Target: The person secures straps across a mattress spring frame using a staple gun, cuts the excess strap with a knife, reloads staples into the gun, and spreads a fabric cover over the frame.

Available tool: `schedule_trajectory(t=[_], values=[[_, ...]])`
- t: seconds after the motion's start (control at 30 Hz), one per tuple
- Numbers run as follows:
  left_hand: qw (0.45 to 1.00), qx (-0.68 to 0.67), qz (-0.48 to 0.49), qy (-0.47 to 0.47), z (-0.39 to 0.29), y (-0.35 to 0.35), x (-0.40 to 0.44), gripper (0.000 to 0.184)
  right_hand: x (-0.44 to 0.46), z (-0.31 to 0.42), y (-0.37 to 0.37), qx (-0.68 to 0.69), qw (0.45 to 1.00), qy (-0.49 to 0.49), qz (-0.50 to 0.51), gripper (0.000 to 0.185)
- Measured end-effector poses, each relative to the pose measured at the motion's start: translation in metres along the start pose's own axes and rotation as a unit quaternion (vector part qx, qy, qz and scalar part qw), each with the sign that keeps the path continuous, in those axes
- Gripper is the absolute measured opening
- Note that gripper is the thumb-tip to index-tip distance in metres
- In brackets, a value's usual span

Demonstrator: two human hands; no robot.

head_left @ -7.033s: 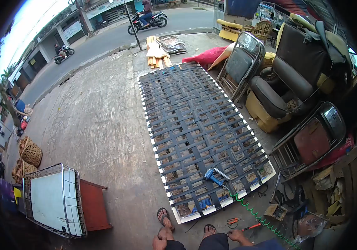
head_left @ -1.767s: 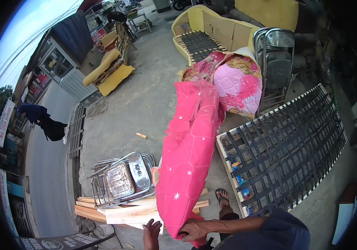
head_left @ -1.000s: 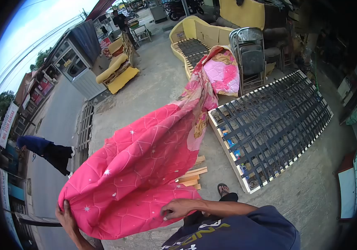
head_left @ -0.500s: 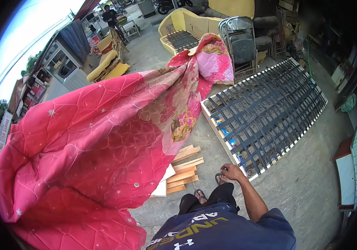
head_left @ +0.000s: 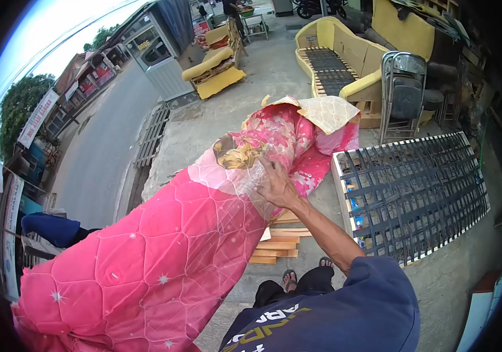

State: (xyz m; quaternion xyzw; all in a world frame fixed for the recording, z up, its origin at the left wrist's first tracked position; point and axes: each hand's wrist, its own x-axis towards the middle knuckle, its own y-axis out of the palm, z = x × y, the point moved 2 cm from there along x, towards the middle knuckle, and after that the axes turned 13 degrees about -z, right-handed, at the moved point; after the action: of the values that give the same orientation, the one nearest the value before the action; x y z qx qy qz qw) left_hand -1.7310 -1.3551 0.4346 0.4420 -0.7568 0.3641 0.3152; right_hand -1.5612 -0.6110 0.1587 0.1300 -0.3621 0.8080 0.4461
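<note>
A large pink quilted cloth (head_left: 163, 252) stretches from the lower left toward the middle, with a patterned part and a bunched far end. My right hand (head_left: 277, 185) is on its patterned part near the centre, fingers bent against the fabric; whether they grip it is unclear. My left hand is out of sight on the cloth's side. Right of the cloth lies the frame with woven black straps (head_left: 412, 193). Wooden slats (head_left: 277, 246) show beside the cloth's edge.
Folding chairs (head_left: 403, 97) stand beyond the strapped frame, near a yellow sofa frame (head_left: 374, 85). Another yellow seat piece (head_left: 218, 73) lies farther off by a kiosk (head_left: 160, 61). A person in dark clothing (head_left: 51, 229) is at the left on the road side. A drain grate (head_left: 154, 135) borders the road.
My right hand has moved up from beside the strapped frame onto the cloth. The cloth has dropped lower and lies flatter, and its far end has shifted. The view has turned left.
</note>
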Motion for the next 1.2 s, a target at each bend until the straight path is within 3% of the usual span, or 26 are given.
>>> schedule_trajectory(t=[0.1, 0.17, 0.23, 0.3, 0.37, 0.53, 0.57, 0.6, 0.63, 0.67, 0.77, 0.83, 0.9, 0.97, 1.0, 1.07, 1.1, 1.13, 1.17, 1.2], values=[[0.998, 0.029, 0.001, -0.057, 0.045, -0.037, -0.03, 0.045, 0.003, 0.056, 0.087, 0.078, 0.974, -0.16, 0.141, 0.105], [0.994, 0.048, -0.004, -0.098, 0.073, -0.063, -0.047, 0.045, -0.02, 0.101, 0.139, 0.097, 0.934, -0.196, 0.281, 0.109], [0.989, 0.067, -0.007, -0.135, 0.097, -0.09, -0.068, 0.045, -0.061, 0.142, 0.181, 0.106, 0.848, -0.221, 0.47, 0.11], [0.982, 0.082, -0.007, -0.169, 0.117, -0.11, -0.083, 0.044, -0.134, 0.162, 0.21, 0.092, 0.763, -0.236, 0.595, 0.104], [0.975, 0.088, -0.014, -0.202, 0.136, -0.126, -0.095, 0.044, -0.21, 0.164, 0.204, 0.075, 0.691, -0.207, 0.689, 0.095], [0.962, 0.105, -0.009, -0.252, 0.173, -0.149, -0.107, 0.044, -0.376, 0.047, 0.148, 0.059, 0.668, -0.067, 0.738, 0.082], [0.96, 0.104, -0.005, -0.259, 0.178, -0.147, -0.107, 0.043, -0.392, 0.003, 0.14, 0.119, 0.639, 0.045, 0.759, 0.079], [0.959, 0.098, 0.0, -0.266, 0.185, -0.142, -0.108, 0.043, -0.361, -0.008, 0.118, 0.001, 0.616, 0.044, 0.787, 0.074], [0.957, 0.093, 0.005, -0.273, 0.189, -0.135, -0.106, 0.043, -0.374, -0.059, 0.112, -0.007, 0.66, 0.126, 0.74, 0.065], [0.956, 0.086, 0.008, -0.28, 0.193, -0.127, -0.103, 0.043, -0.376, -0.109, 0.101, -0.033, 0.751, 0.105, 0.651, 0.059], [0.954, 0.056, 0.033, -0.294, 0.202, -0.087, -0.098, 0.043, -0.332, -0.188, 0.02, -0.249, 0.815, 0.284, 0.439, 0.04], [0.951, 0.023, 0.056, -0.303, 0.207, -0.046, -0.093, 0.043, -0.329, -0.242, -0.024, -0.312, 0.812, 0.34, 0.358, 0.036], [0.945, -0.019, 0.095, -0.311, 0.206, 0.011, -0.094, 0.042, -0.322, -0.252, -0.073, -0.331, 0.822, 0.346, 0.307, 0.035], [0.933, -0.067, 0.142, -0.324, 0.201, 0.078, -0.11, 0.042, -0.316, -0.241, -0.115, -0.218, 0.782, 0.538, 0.225, 0.029], [0.925, -0.091, 0.168, -0.328, 0.197, 0.115, -0.125, 0.042, -0.321, -0.238, -0.126, -0.219, 0.78, 0.546, 0.213, 0.029], [0.944, -0.069, 0.173, -0.273, 0.172, 0.198, -0.185, 0.04, -0.345, -0.23, -0.148, -0.11, 0.766, 0.631, 0.045, 0.023], [0.961, -0.029, 0.158, -0.224, 0.147, 0.237, -0.222, 0.038, -0.366, -0.224, -0.152, -0.109, 0.76, 0.64, 0.043, 0.023], [0.943, -0.046, 0.243, -0.223, 0.122, 0.269, -0.262, 0.042, -0.383, -0.219, -0.153, -0.098, 0.73, 0.676, 0.03, 0.022], [0.946, -0.063, 0.269, -0.17, 0.071, 0.28, -0.31, 0.041, -0.401, -0.216, -0.154, -0.086, 0.701, 0.708, 0.016, 0.021], [0.933, -0.08, 0.321, -0.142, 0.023, 0.283, -0.354, 0.038, -0.439, -0.226, -0.148, -0.104, 0.711, 0.684, 0.125, 0.02]])
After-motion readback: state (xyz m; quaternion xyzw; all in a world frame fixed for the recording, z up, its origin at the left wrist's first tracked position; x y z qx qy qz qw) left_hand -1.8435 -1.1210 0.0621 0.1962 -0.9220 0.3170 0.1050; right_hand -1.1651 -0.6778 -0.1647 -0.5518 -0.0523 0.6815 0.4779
